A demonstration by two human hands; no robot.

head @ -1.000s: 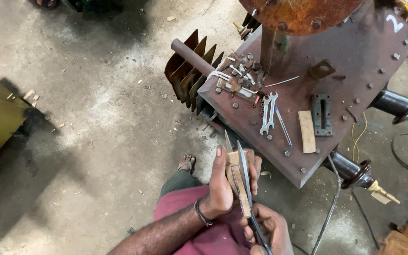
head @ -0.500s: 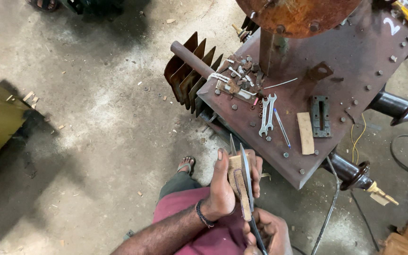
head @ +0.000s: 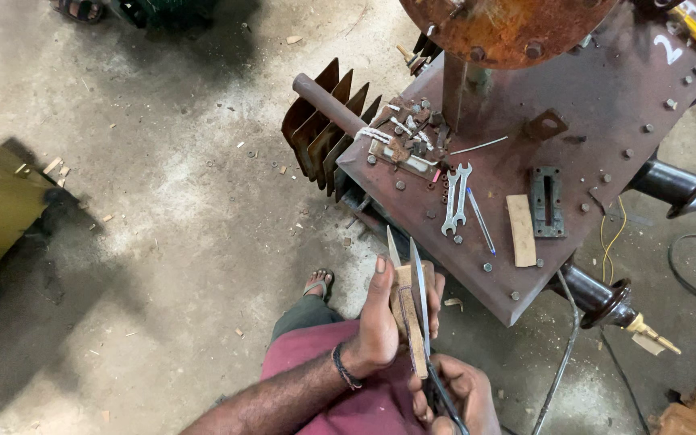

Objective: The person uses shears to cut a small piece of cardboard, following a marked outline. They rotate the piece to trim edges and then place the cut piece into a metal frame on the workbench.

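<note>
Wooden strip, narrow and pale, is held upright-to-tilted in front of the seated person's lap, just below the edge of the rusty steel lid; it is clamped in the left hand, thumb on one side and fingers wrapped behind; it is judged light, stiff and somewhat splintery, best gripped at mid-length as shown, clear of the blade; a long thin blade is laid along its face, its handle enclosed in the right hand, which is closed around it at the lower frame edge; a bare foot in a sandal is seen on the concrete floor just beyond the knee; on the lid are laid two open-ended spanners, a blue pen, a second flat wooden piece and a dark slotted bracket; a shallow tray-like plate near the lid's far corner is seen to hold a loose heap of small bolts and metal scraps, not individually distinguishable; dark porcelain bushings project from the lid's right side; cooling fins are visible beyond.
</note>
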